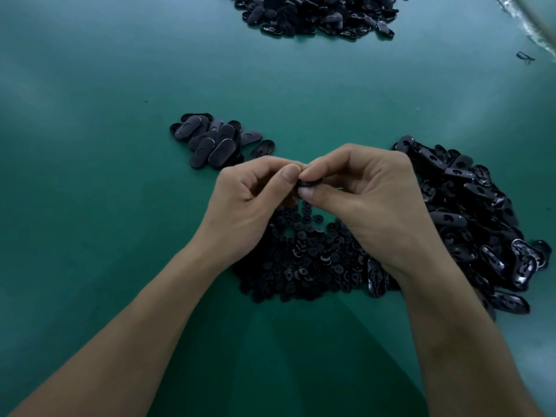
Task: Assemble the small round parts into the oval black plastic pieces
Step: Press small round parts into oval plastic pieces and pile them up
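Left hand and right hand pinch a mostly hidden black piece.

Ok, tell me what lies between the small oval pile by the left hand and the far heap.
Nothing but bare green table between the small oval pile and the far heap, as the head view shows.

Plain teal-green table surface, unpatterned, with pale sheen. Heap of small round plastic parts: uniform black. Right heap of oval plastic pieces: glossy black, white glints. Left cluster of oval plastic pieces: matte grey-black. Far heap of oval pieces: black. Small pinched plastic piece: black.
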`<state>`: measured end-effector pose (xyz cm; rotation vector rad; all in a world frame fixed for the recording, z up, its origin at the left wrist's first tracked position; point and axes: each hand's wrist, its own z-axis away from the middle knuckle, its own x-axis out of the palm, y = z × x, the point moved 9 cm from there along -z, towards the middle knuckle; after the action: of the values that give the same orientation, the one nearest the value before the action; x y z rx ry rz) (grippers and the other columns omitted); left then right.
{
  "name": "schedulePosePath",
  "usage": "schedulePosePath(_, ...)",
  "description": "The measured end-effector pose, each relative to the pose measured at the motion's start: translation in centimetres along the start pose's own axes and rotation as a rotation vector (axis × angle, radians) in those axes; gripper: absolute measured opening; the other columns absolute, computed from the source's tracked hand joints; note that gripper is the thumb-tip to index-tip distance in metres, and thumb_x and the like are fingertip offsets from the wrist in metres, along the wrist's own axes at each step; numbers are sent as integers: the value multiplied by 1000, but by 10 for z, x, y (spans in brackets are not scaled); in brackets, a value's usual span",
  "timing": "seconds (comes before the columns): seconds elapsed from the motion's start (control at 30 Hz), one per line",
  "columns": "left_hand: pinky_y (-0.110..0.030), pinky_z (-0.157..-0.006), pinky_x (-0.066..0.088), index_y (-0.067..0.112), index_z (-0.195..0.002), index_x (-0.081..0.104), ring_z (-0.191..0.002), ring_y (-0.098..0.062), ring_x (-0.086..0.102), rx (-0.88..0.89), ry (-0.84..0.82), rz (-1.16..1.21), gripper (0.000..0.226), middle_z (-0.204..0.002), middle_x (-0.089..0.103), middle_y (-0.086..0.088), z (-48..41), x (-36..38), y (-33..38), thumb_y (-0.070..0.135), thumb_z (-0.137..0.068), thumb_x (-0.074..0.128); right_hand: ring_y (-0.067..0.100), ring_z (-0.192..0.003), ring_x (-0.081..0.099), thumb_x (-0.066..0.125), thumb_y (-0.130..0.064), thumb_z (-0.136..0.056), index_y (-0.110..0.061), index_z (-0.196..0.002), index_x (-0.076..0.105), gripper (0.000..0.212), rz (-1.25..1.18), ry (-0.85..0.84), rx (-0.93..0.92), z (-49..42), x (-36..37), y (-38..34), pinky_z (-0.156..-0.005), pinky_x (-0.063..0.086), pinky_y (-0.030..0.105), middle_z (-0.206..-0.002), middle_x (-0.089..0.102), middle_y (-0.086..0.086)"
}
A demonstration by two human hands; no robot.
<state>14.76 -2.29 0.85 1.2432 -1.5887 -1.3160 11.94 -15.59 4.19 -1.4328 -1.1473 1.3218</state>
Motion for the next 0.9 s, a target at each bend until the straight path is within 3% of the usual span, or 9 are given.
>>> schedulePosePath(0.1, -12, -68, 49, 23, -99, 70, -72, 6, 63, 19, 49, 6, 13, -82, 72, 20, 0, -6, 0, 14, -97, 61, 19, -80, 75, 85, -9, -77, -24, -96, 74, 27, 91, 2, 73, 1, -5, 8, -82, 61, 43, -87, 76, 3)
schedulePosePath(0.2, -12, -66, 50, 22, -96, 71, -69, 4, 63, 13, 98, 22, 12, -79, 73, 17, -1, -11, -3, 12, -95, 65, 17, -77, 75, 87, -19, -76, -25, -108, 71, 36, 63, -60, 144, 3, -2, 15, -80, 61, 39, -84, 76, 1)
schedulePosePath(0.4, -20, -66, 56, 22, -90, 73, -67, -7, 68, -36, 76, 91, 8, -78, 75, 4, 1, -9, -8, 14, -87, 73, 8, -68, 72, 80, -20, -85, -25, -86, 73, 9, 136, 64, 94, 0, -9, 13, -66, 57, 25, -76, 76, -6)
schedulePosePath(0.53, -28, -68, 61, 18, -88, 71, -66, -13, 71, -60, 47, 102, 10, -76, 76, -2, 3, -5, -8, 21, -81, 77, 8, -67, 68, 77, -21, -88, -25, -82, 73, 7, 176, 99, 67, 0, -12, 11, -69, 59, 32, -75, 74, -7)
schedulePosePath(0.67, -22, -67, 58, 20, -97, 70, -63, -9, 68, -59, -17, 69, 24, -73, 75, 0, 3, 0, -4, 22, -75, 80, 10, -64, 65, 75, -23, -90, -25, -82, 74, 8, 220, 116, 35, -1, -14, 8, -66, 57, 34, -70, 71, -8)
schedulePosePath(0.8, -12, -63, 50, 21, -103, 69, -63, 1, 64, -50, -58, 45, 34, -72, 74, 9, 3, 5, -2, 17, -71, 81, 8, -63, 67, 69, -25, -94, -24, -83, 74, 12, 223, 151, 44, -1, -19, 10, -62, 53, 27, -70, 72, -5)
schedulePosePath(0.9, -16, -68, 54, 22, -97, 70, -68, -3, 68, -41, -31, 36, 29, -78, 76, 6, 3, 4, -2, 15, -71, 81, 5, -67, 68, 67, -28, -95, -23, -84, 72, 13, 356, 186, 72, -1, -23, 15, -63, 52, 20, -71, 71, -8)
